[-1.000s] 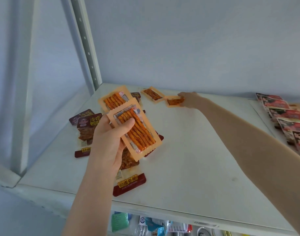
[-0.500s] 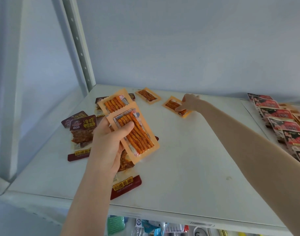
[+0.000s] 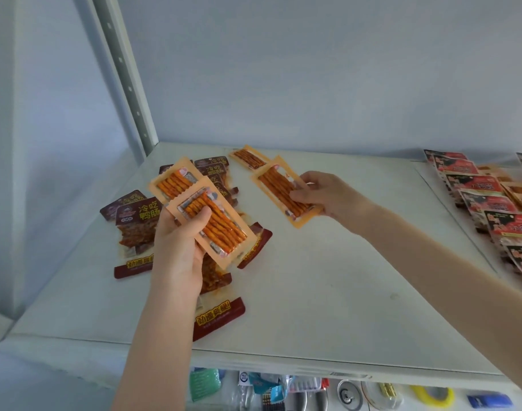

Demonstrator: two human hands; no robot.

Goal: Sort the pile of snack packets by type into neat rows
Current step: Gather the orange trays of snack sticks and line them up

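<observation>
Maroon packets (image 3: 135, 229) lie in a loose, overlapping pile at the left of the white shelf (image 3: 328, 292), not yet put in order. Just right of them, above part of the pile, the left hand (image 3: 179, 250) grips two orange packets (image 3: 216, 229) of stick snacks. The packets are fanned one over the other, with the thumb pressed across the clear window of the front one and the fingers curled behind. Further back, a lone orange packet (image 3: 249, 157) lies flat on the shelf near the wall. To its right, the right hand (image 3: 328, 194) pinches a single orange packet (image 3: 279, 188) by its near end. This packet appears raised off the shelf, though contact at its far corner cannot be ruled out. At the far right, red packets (image 3: 485, 200) lie in an overlapping row. Judged step: collecting the orange type out of the pile. The next move probably calls for bringing the right-hand packet onto the left-hand fan, faces aligned. The lone packet at the back would then need retrieving before an orange row is laid down.
</observation>
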